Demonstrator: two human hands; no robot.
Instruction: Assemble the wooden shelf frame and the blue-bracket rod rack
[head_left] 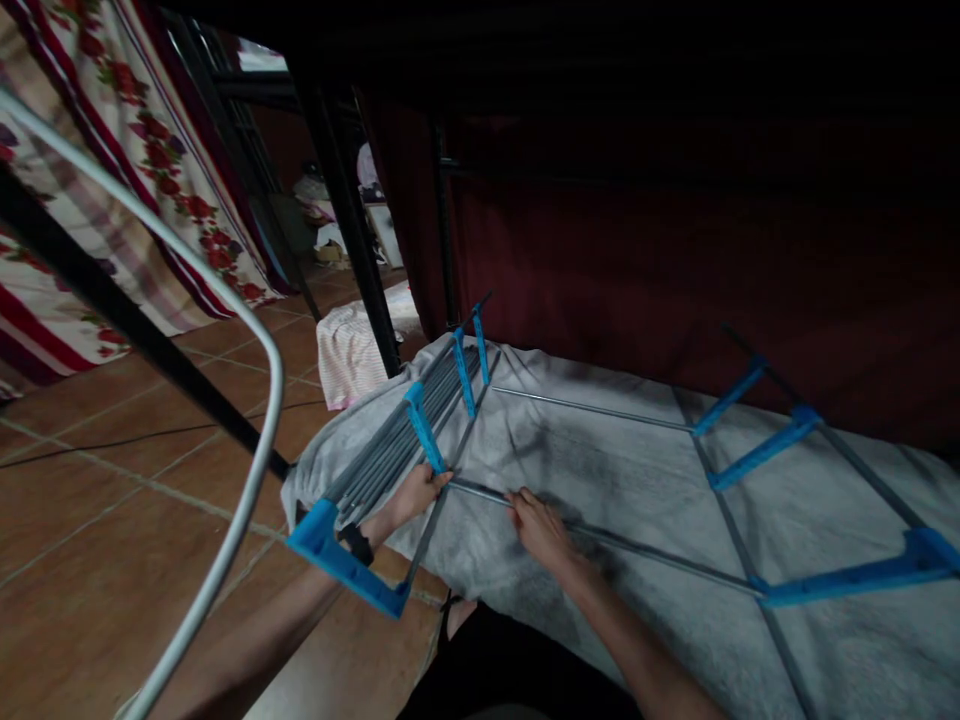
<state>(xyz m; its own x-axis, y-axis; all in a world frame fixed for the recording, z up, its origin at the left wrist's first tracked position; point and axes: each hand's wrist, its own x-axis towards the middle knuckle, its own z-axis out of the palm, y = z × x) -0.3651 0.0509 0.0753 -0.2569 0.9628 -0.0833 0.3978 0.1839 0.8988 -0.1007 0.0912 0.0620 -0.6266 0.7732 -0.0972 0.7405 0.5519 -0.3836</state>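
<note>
My left hand point(416, 494) is closed at the lower end of a blue plastic bracket point(424, 428), where a grey metal tube point(660, 553) meets the left frame. Further along that tube, my right hand point(538, 524) is wrapped round it. The tube runs right to a larger blue bracket point(847, 582) on the right frame. Behind it, a second thin tube point(592, 404) also spans the two frames. Several loose grey tubes point(401, 440) lie bundled within the left frame, beside my left hand. My left fingertips partly cover the joint.
Everything lies on a grey blanket point(615, 470) over a bed with black metal posts point(349, 215). A dark red curtain point(637, 260) hangs behind. A pale bent tube point(274, 375) crosses the left foreground. Brown floor tiles point(97, 510) and a flowered curtain point(169, 170) are at left.
</note>
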